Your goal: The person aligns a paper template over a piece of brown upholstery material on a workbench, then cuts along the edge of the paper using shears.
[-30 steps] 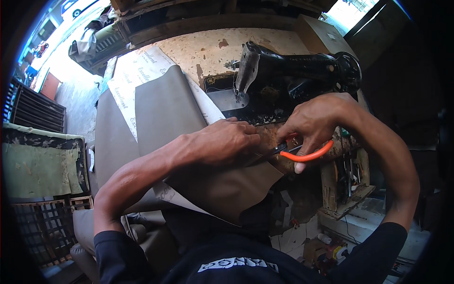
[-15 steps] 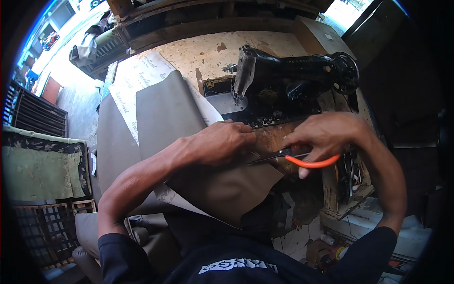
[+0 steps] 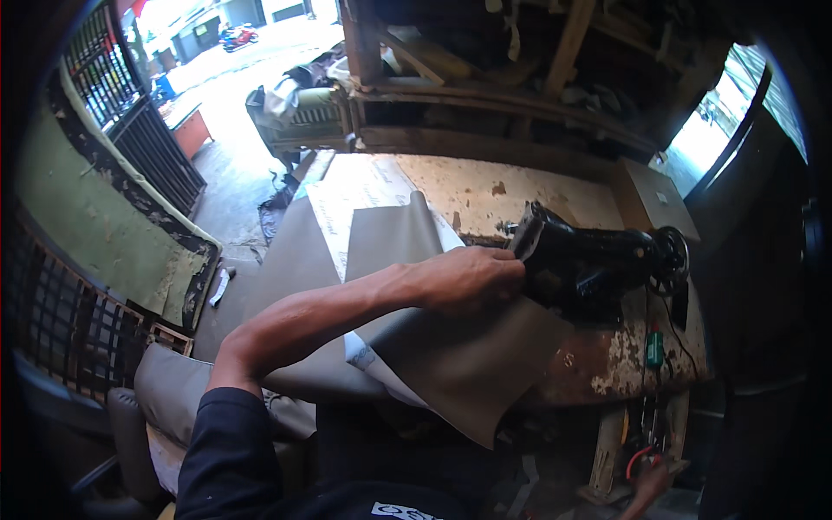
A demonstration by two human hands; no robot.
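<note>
My left hand (image 3: 475, 279) is closed beside the needle end of a black sewing machine (image 3: 598, 260), its fingers curled at the edge of a brown vinyl sheet (image 3: 468, 364). The fingertips are partly hidden against the machine. The sheet drapes over the table's front edge, its pale printed backing (image 3: 364, 355) showing at a fold. Low at the right, my right hand (image 3: 652, 482) is at a wooden tool holder (image 3: 607, 446) under the tabletop, closed around orange-red-handled scissors (image 3: 635, 464). Their blades are not clearly visible.
More brown vinyl with white printed backing (image 3: 381, 180) covers the table's left side. A cardboard box (image 3: 654, 195) stands at the far right corner. A green-handled tool (image 3: 653, 348) hangs at the right end. Cushions (image 3: 173, 381) lie at the lower left.
My right hand has moved from the vinyl down to the tool holder with the scissors. The left hand is now closer to the needle. The view has tilted up and shifted left.
</note>
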